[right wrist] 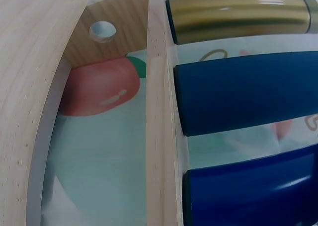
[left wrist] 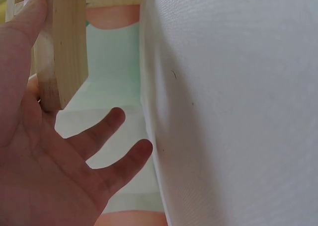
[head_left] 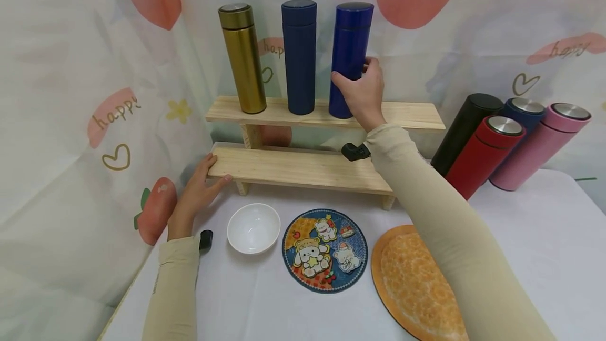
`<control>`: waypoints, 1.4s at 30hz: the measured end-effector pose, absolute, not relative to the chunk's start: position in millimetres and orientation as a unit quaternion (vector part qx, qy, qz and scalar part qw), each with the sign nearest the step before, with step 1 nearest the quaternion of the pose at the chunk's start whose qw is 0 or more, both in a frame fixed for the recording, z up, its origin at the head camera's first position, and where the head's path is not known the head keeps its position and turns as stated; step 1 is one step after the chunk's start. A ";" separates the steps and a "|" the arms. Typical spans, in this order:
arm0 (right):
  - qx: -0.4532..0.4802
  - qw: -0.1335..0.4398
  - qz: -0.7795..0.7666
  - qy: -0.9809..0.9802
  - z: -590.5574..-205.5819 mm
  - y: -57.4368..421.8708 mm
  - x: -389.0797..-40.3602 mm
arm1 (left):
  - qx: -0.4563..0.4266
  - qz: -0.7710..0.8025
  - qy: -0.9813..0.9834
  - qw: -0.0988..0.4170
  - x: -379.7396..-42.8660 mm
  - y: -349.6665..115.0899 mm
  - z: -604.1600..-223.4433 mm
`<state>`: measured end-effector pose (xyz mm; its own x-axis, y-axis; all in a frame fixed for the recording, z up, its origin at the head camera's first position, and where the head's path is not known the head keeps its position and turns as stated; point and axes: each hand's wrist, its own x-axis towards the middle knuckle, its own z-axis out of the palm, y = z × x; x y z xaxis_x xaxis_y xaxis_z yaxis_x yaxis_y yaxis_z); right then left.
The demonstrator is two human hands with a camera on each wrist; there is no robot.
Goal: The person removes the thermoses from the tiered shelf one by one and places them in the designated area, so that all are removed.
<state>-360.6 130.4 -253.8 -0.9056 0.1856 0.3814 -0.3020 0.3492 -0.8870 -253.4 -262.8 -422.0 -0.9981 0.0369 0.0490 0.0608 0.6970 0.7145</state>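
Observation:
My right hand (head_left: 362, 91) grips the lower half of a glossy blue thermos bottle (head_left: 351, 36), thumb across its front. The bottle stands upright on the upper board (head_left: 407, 113) of a two-tier wooden shelf, its base right at the wood in the right wrist view. To its left on the same board stand a matte navy thermos (head_left: 300, 62) and a gold thermos (head_left: 243, 62). My left hand (head_left: 199, 193) holds the left end of the lower board (head_left: 303, 167) between thumb and forefinger; two other fingers (left wrist: 126, 161) stretch out past the wood.
At right, black (head_left: 466, 125), red (head_left: 487, 151), navy (head_left: 525, 105) and pink (head_left: 542, 141) thermoses stand together. Before the shelf lie a white bowl (head_left: 253, 229), a round cartoon mat (head_left: 325, 251) and an orange-brown round mat (head_left: 412, 272), partly behind my right sleeve. Printed curtains (head_left: 57, 136) hang close behind and left.

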 end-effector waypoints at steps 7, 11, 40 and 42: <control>0.046 0.215 0.574 -0.789 -250.7 130.1 -361.1 | -0.030 -0.392 -0.919 0.022 -253.8 -262.4 -420.5; 0.047 0.215 0.575 -0.788 -251.7 131.4 -357.3 | -0.038 -0.393 -0.918 0.027 -254.0 -262.1 -421.7; 0.073 0.231 0.595 -0.767 -251.8 177.1 -288.4 | -0.019 -0.392 -0.920 0.000 -248.5 -260.8 -418.7; 0.072 0.232 0.591 -0.769 -252.8 181.3 -283.6 | -0.019 -0.393 -0.920 -0.001 -247.9 -260.4 -417.9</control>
